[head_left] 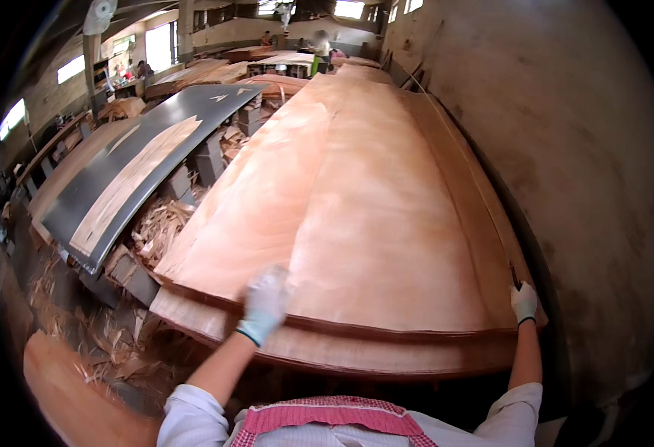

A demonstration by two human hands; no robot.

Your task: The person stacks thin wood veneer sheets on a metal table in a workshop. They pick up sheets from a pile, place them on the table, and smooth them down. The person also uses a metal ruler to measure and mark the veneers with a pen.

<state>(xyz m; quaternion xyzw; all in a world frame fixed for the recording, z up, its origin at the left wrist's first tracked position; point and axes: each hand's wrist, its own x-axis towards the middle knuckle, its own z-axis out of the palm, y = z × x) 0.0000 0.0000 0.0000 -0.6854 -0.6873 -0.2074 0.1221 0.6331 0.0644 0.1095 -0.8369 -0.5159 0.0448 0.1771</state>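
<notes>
The broad, dull brown-grey wall rises along my right side. Next in size is the long stack of reddish-tan wood veneer sheets, directly in front of me and stretching away toward the far end of the workshop; its lower layers jut out toward me past the upper ones. To its left stands a long table with a smooth black top, bearing a narrow, pale brown strip of wood veneer. A curved orange-brown wooden sheet lies low at my left, near torn, curling tan veneer scraps that also fill the gap between stack and table. A pink checked cloth apron covers the front of my white top.

My left hand, in a white knitted glove with a pale blue cuff, is at the front edge of the stack, left of its middle. It is blurred, so I can't tell whether its fingers are curled or flat, or whether it touches the wood. My right hand, gloved in white too, is at the near right corner, fingers closed around a slim, dark object that pokes out beyond them; its kind I can't make out.
</notes>
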